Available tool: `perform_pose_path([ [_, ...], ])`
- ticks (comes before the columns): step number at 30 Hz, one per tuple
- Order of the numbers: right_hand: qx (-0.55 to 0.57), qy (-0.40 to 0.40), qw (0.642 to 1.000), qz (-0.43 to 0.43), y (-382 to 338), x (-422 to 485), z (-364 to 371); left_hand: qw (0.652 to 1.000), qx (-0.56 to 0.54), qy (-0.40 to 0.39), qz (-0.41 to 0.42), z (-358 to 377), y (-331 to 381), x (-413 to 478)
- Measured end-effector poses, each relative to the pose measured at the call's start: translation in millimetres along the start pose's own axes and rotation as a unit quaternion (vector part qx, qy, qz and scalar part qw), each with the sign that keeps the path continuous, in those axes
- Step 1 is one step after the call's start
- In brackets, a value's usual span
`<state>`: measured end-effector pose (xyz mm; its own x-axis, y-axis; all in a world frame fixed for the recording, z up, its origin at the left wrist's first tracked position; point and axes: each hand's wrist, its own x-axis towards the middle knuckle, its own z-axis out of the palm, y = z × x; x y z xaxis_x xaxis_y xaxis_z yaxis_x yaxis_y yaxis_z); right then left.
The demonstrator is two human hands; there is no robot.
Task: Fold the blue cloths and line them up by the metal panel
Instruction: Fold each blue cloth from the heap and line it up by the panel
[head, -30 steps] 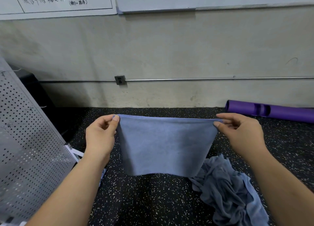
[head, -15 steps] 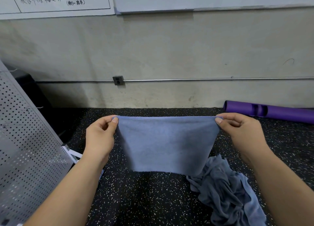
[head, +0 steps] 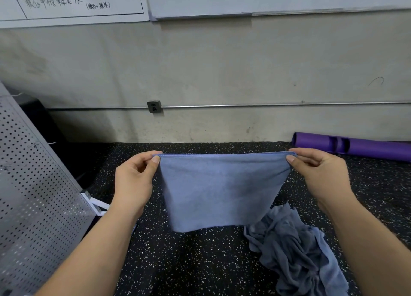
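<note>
Both hands, our left hand [head: 131, 182] and right hand [head: 320, 175], pinch the folded blue cloth's [head: 222, 189] top corners, right of the perforated metal panel [head: 33, 195]; uneven lowering could skew the fold.

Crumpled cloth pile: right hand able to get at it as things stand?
Likely not yet: the right hand pinches a corner of the held blue cloth. Once freed, the pile lies uncovered on the floor just below it.

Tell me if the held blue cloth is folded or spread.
Folded: blue cloth shows doubled top edges, pinched by left hand and right hand.
</note>
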<state>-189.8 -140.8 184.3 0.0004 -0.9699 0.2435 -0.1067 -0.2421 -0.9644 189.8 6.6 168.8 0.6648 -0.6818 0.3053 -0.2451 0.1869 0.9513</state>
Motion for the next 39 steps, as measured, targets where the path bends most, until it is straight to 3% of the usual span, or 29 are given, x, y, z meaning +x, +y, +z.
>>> perform_pose_path([
  [8,-0.04,0.056,0.998,-0.013,-4,-2,-1,1.0,-0.019,0.018,0.016,2,7,-1],
  [15,-0.014,0.044,0.998,-0.051,-10,-5,0,0.997,-0.017,0.07,0.033,1,12,-2],
  [20,-0.056,0.02,0.997,-0.052,-4,-5,1,0.997,0.073,0.032,0.02,-1,4,-1],
  [39,0.055,0.039,0.997,-0.032,-8,-2,-5,0.994,0.078,0.045,0.059,6,11,-6],
])
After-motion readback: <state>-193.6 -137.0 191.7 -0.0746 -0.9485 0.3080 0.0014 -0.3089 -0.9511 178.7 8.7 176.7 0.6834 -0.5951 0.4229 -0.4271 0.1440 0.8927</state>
